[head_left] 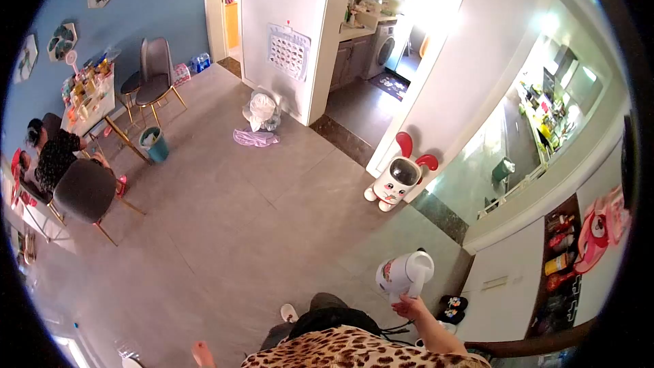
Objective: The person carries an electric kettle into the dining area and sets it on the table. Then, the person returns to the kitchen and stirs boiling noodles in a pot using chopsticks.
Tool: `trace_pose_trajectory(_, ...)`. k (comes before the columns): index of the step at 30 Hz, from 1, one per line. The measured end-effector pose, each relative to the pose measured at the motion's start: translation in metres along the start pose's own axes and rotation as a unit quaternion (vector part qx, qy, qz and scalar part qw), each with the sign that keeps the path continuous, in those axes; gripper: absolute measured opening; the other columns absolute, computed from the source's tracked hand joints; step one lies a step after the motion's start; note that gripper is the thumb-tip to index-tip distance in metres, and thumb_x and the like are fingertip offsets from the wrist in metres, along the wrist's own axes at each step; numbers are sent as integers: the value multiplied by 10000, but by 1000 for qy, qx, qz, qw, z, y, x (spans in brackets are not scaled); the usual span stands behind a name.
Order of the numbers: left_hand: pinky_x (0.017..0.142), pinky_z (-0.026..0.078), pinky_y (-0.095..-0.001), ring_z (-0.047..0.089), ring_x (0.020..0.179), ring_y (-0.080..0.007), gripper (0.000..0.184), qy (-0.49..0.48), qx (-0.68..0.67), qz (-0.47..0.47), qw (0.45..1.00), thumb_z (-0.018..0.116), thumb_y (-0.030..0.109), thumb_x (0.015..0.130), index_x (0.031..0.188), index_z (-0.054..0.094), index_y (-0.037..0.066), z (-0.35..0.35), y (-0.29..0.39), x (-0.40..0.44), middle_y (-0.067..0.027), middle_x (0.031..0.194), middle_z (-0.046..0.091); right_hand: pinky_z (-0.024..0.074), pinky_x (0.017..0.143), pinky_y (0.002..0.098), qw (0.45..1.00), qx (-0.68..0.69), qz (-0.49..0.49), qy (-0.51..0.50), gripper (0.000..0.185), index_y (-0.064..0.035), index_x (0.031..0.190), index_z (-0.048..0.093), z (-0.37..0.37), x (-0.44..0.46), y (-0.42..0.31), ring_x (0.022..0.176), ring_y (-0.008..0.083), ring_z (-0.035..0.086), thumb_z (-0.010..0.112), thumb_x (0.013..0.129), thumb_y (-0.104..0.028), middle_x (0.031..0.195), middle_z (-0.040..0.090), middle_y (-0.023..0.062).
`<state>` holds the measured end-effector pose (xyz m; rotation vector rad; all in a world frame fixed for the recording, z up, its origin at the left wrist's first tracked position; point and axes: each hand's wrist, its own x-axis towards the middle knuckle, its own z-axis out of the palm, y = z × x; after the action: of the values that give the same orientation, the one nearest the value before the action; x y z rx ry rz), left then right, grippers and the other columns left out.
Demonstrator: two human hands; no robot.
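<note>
Head: rabbit-eared bin [395, 184], perhaps, beyond kettle [402, 272]

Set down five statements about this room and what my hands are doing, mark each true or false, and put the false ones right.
1. The right hand holds a white jug. True.
2. The left hand also grips the jug. False: it is well apart from the jug, and no object shows in it.
3. The rabbit-shaped figure with red ears stands on the floor. True.
4. The bin on the floor at picture left is red. False: it is teal.
5. A washing machine shows farther off than the rabbit-shaped figure. True.
</note>
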<state>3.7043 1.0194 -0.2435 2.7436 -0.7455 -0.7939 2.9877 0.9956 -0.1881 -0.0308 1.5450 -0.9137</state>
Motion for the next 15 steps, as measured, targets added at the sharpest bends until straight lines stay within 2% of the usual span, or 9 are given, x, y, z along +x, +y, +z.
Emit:
trace_pose_trajectory(1, 818, 455, -416, 576, 953, -305, 202, 22, -17, 27, 999, 597, 209, 854, 988, 636, 63, -10, 25, 24, -136, 978, 614, 521, 659, 422, 1000, 0, 10, 1, 345, -201, 1064, 399, 13, 9, -8, 818, 297, 678, 674, 863, -253, 922, 684, 175)
trace_pose_trajectory(3, 764, 465, -397, 572, 889, -301, 199, 72, -25, 159, 984, 585, 194, 861, 966, 623, 29, -32, 62, 71, -140, 935, 602, 519, 692, 408, 999, -33, 4, 5, 333, -199, 1074, 403, 62, -6, -40, 811, 275, 677, 662, 871, -248, 921, 683, 156)
trace_pose_trajectory(6, 682, 465, -414, 566, 743, -325, 121, 154, -91, 259, 949, 579, 121, 843, 883, 608, 11, -44, 100, 139, -161, 818, 608, 522, 710, 378, 998, -54, 0, -24, 323, -184, 1072, 417, 120, 7, -75, 811, 260, 677, 662, 872, -251, 922, 682, 143)
trace_pose_trajectory(9, 774, 462, -400, 566, 897, -293, 191, 94, -77, 237, 964, 569, 192, 870, 971, 615, 37, -69, 150, 154, -152, 943, 590, 525, 713, 345, 994, -86, -1, -61, 307, -167, 1057, 440, 166, 32, -112, 817, 245, 678, 668, 870, -250, 921, 682, 134)
trace_pose_trajectory(12, 764, 475, -413, 587, 849, -307, 167, 140, 16, 216, 966, 572, 167, 842, 913, 632, 27, -47, 140, 191, -162, 880, 607, 527, 703, 329, 991, -107, -3, -76, 294, -159, 1043, 458, 215, 70, -142, 821, 232, 680, 676, 865, -243, 920, 682, 128)
trace_pose_trajectory(15, 695, 451, -410, 532, 754, -297, 146, 58, 12, 108, 992, 573, 162, 832, 851, 601, 20, -25, 136, 201, -146, 798, 554, 527, 688, 324, 986, -140, -6, -87, 298, -150, 1051, 471, 261, 107, -180, 818, 226, 682, 683, 858, -233, 919, 683, 123)
